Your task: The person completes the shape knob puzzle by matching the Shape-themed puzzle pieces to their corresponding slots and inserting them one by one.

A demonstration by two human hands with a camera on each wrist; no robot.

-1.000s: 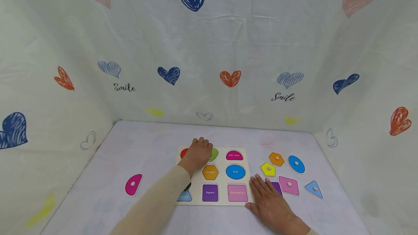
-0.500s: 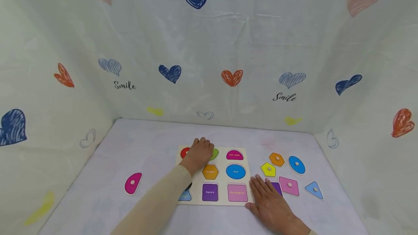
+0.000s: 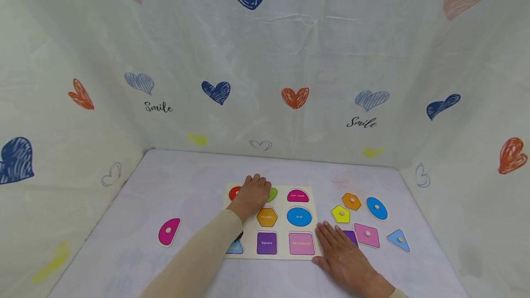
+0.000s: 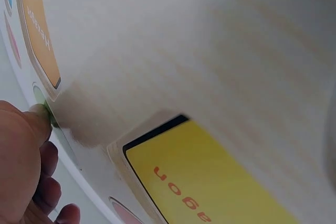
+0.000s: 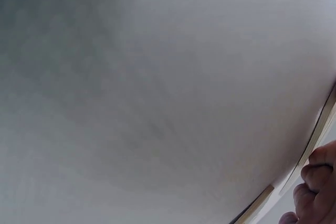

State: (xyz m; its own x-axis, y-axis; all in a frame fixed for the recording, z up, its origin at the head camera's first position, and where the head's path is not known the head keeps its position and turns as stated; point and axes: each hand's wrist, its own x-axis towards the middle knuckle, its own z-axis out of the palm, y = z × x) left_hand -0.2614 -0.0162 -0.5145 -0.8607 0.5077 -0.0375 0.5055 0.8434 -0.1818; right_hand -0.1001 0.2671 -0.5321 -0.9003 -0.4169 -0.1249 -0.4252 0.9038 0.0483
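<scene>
We find the green piece (image 3: pixel 272 195) at the top middle of the board (image 3: pixel 282 225), pinched by the curled fingers of the left hand (image 3: pixel 250 198), which hides any knob. We judge it light and stiff, best held by a knob, as its smooth face could slip. The right hand (image 3: pixel 342 257) lies flat along the board's right edge, fingers straight, gripping nothing, partly covering the purple piece (image 3: pixel 351 236). Near it lie the yellow pentagon (image 3: pixel 337 215), orange hexagon (image 3: pixel 348 199) and pink rectangle (image 3: pixel 372 239); well apart, leftward, the magenta half-round (image 3: pixel 166 238). The left sleeve (image 3: pixel 194 253) blocks our view of the board's lower-left corner.
</scene>
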